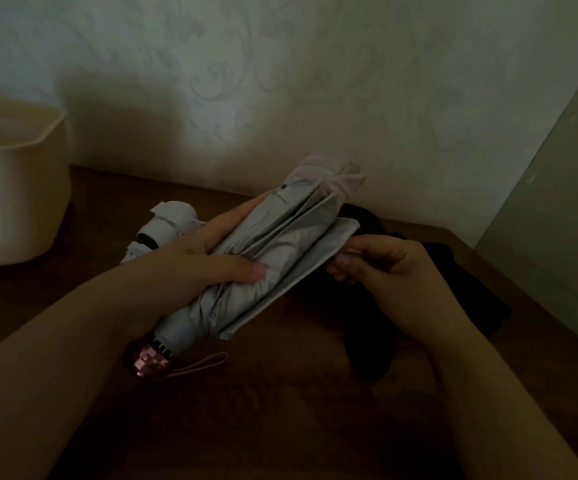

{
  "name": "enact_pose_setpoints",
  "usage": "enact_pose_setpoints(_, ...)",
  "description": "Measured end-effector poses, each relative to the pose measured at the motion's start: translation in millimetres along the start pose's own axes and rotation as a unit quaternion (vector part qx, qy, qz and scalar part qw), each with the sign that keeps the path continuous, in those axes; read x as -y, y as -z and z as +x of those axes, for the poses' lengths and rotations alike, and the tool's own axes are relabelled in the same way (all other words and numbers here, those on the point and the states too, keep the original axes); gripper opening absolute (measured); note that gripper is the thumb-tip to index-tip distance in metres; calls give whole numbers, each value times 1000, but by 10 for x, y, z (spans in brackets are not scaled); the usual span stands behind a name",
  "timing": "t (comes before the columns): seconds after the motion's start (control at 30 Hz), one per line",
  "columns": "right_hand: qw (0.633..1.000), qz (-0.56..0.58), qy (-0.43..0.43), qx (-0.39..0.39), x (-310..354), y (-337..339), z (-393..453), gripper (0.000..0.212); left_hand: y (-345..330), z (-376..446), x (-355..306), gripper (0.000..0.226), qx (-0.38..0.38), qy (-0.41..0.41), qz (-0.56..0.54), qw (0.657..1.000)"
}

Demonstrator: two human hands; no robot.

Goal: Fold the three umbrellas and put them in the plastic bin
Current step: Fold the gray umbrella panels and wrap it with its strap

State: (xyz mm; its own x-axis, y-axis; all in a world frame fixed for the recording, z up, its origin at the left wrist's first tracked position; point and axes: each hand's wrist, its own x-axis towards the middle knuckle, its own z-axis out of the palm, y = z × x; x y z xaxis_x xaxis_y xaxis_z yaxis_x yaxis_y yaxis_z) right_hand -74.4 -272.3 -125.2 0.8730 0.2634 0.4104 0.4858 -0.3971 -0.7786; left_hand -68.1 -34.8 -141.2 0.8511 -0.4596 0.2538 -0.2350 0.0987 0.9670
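Observation:
A pale grey umbrella (273,244) with a pink faceted handle (149,362) and a pink wrist loop lies slanted above the brown table (280,393). My left hand (211,258) wraps its folded canopy from the left, thumb pressed on the cloth. My right hand (384,265) pinches the white closing strap at the canopy's right edge. A second light umbrella (166,226) rests on the table behind my left hand. A black umbrella (429,306) lies under and behind my right hand. The cream plastic bin (14,202) stands at the far left.
A patterned wall runs along the back of the table. A plain panel closes in the right side. The room is dim.

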Motion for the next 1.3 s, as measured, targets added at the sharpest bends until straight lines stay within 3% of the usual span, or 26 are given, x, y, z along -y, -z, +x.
enact_pose_setpoints(0.07,997,-58,46,-7,-8,-14,4,20,-4,2,0,86,10,6,5,1000)
enact_pose_setpoints(0.2,984,-117,121,62,-13,-99,12,22,9,-9,-6,86,3,0,7,1000)
enact_pose_setpoints(0.27,977,-142,128,90,-34,-101,16,24,13,-15,-21,85,-2,-16,13,1000)
enact_pose_setpoints(0.4,975,-184,105,64,-7,96,4,19,9,-5,-26,80,-41,-45,38,997)
enact_pose_setpoints(0.5,972,-189,105,96,102,156,-31,14,-1,25,20,79,-21,-31,44,998)
enact_pose_setpoints(0.6,908,-338,227,102,162,53,-22,22,-13,63,100,76,5,-2,67,998)
enact_pose_setpoints(0.7,846,-419,329,34,166,-67,15,24,-15,89,140,75,12,9,110,994)
enact_pose_setpoints(0.83,820,-456,347,14,167,-146,-16,21,-42,86,163,75,41,21,186,981)
enact_pose_setpoints(0.93,824,-457,335,28,116,-157,-6,23,-55,69,154,77,50,30,234,970)
enact_pose_setpoints(1.13,850,-434,299,-23,138,-162,-11,24,-173,11,82,77,66,26,335,940)
enact_pose_setpoints(1.23,927,-311,191,-88,178,-99,-25,20,-257,-55,51,64,68,15,405,912)
enact_pose_setpoints(1.3,954,-216,126,-166,164,2,-23,22,-370,-86,71,57,110,9,460,881)
